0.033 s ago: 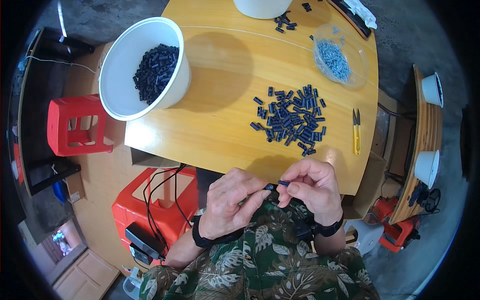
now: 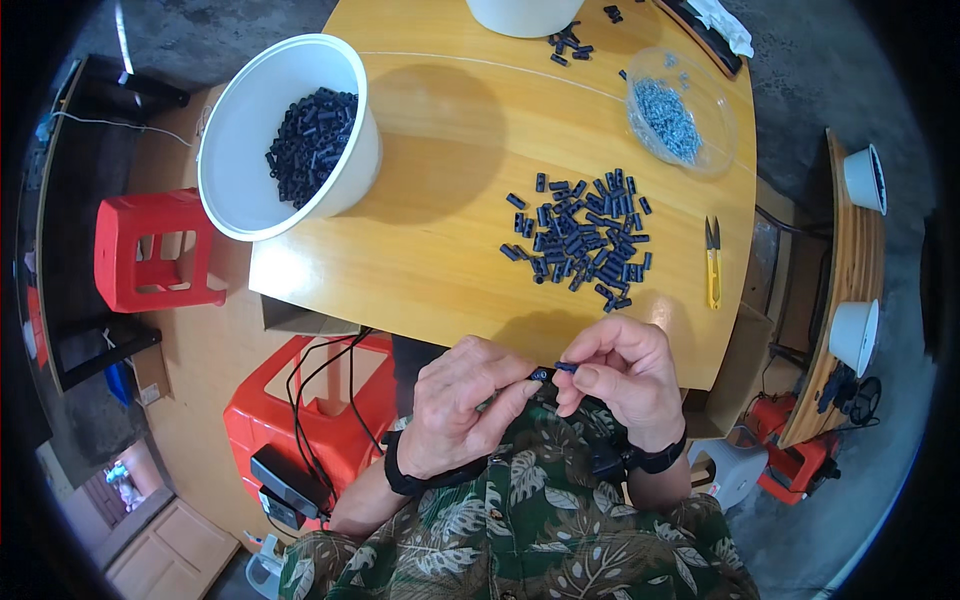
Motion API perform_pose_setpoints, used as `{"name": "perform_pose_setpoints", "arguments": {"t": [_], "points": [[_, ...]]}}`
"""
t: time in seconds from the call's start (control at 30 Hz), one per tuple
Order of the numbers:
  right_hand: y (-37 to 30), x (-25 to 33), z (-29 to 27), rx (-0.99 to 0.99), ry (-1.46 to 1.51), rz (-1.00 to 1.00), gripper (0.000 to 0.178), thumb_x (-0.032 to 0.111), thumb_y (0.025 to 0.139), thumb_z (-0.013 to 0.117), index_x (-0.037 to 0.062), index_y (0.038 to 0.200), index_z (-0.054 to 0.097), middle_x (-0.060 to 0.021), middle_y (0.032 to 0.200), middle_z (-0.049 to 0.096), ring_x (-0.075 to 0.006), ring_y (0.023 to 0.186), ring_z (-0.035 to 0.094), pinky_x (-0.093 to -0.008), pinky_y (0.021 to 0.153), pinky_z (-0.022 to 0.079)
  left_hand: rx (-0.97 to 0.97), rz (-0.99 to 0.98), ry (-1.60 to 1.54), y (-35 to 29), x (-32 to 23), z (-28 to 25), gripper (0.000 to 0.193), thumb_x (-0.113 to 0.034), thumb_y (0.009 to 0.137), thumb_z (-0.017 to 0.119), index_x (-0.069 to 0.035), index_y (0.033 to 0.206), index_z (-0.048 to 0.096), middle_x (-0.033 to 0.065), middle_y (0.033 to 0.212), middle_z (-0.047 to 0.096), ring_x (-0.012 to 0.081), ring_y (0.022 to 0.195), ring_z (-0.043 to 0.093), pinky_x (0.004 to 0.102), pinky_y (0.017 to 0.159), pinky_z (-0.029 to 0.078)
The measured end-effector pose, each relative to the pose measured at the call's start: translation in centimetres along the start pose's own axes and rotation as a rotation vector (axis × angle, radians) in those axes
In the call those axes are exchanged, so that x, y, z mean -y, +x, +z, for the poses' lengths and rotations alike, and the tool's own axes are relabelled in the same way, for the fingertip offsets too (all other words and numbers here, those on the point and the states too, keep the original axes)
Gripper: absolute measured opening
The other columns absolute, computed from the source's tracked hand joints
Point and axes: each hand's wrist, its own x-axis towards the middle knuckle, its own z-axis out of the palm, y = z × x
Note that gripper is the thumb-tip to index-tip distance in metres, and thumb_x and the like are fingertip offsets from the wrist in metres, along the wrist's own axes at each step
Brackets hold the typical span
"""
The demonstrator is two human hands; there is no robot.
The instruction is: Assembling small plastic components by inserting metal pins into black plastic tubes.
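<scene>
Just off the table's near edge, my two hands meet fingertip to fingertip. My left hand [image 2: 465, 405] is closed in a pinch on a small dark cylindrical plastic piece [image 2: 540, 374]; a small light spot shows on its end. Between the thumb and fingers of my right hand [image 2: 630, 380] is a second dark plastic piece [image 2: 566, 367], mostly covered by the fingertips. The two pieces lie close together; whether they touch I cannot tell. Beyond the hands, a loose pile of similar dark cylindrical pieces [image 2: 585, 235] is spread on the yellow wooden table [image 2: 430, 270].
A large white tub [image 2: 225, 190] of dark pieces stands at left. Small silvery metal parts [image 2: 665, 120] fill a clear bowl [image 2: 722, 140] at far right. Yellow-handled snips [image 2: 713, 275] lie near the right edge. Another white tub [image 2: 525, 15] stands far back. Red stool [image 2: 255, 410] with cables, left.
</scene>
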Motion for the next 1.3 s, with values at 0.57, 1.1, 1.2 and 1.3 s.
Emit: {"name": "perform_pose_setpoints", "arguments": {"t": [0.57,1.1,1.2,1.3], "points": [[-0.2,0.3,0.9,0.015,-0.161,-0.01,0.009,0.005,0.096,0.065,-0.0035,0.099,0.063,-0.0103,0.083,0.069,-0.0132,0.07,0.067,-0.0255,0.065,0.057,-0.014,0.026,-0.058,-0.3,0.2,0.0,0.023,0.0,0.075,0.079,-0.001,0.095,0.068,0.0122,0.089,0.069,0.0292,0.076,0.066,0.037,0.068,0.053],[-0.4,0.6,1.2,-0.001,-0.401,-0.064,0.003,0.0,0.094,0.064,-0.003,0.096,0.064,-0.0083,0.082,0.069,-0.0106,0.07,0.067,-0.0232,0.063,0.056,0.01,0.089,0.109,0.0,-0.2,-0.1,0.026,0.005,0.07,0.078,-0.001,0.094,0.069,0.0117,0.088,0.069,0.0279,0.077,0.066,0.0354,0.068,0.053],[-0.3,0.5,1.3,-0.013,-0.428,-0.059,0.003,0.0,0.094,0.064,-0.0029,0.095,0.065,-0.0081,0.081,0.07,-0.0105,0.07,0.067,-0.0233,0.063,0.056,0.01,0.136,0.127,0.1,-0.2,0.1,0.027,0.006,0.069,0.078,0.0,0.094,0.068,0.0115,0.086,0.067,0.0279,0.075,0.064,0.0358,0.067,0.052],[-0.1,0.1,1.1,-0.018,-0.402,-0.051,0.004,0.001,0.095,0.064,-0.003,0.095,0.065,-0.0081,0.081,0.07,-0.0106,0.07,0.067,-0.0236,0.063,0.056,-0.01,0.152,0.158,0.2,-0.3,0.2,0.028,0.008,0.069,0.077,0.001,0.095,0.067,0.0114,0.085,0.065,0.0281,0.073,0.063,0.0365,0.065,0.051]]}}
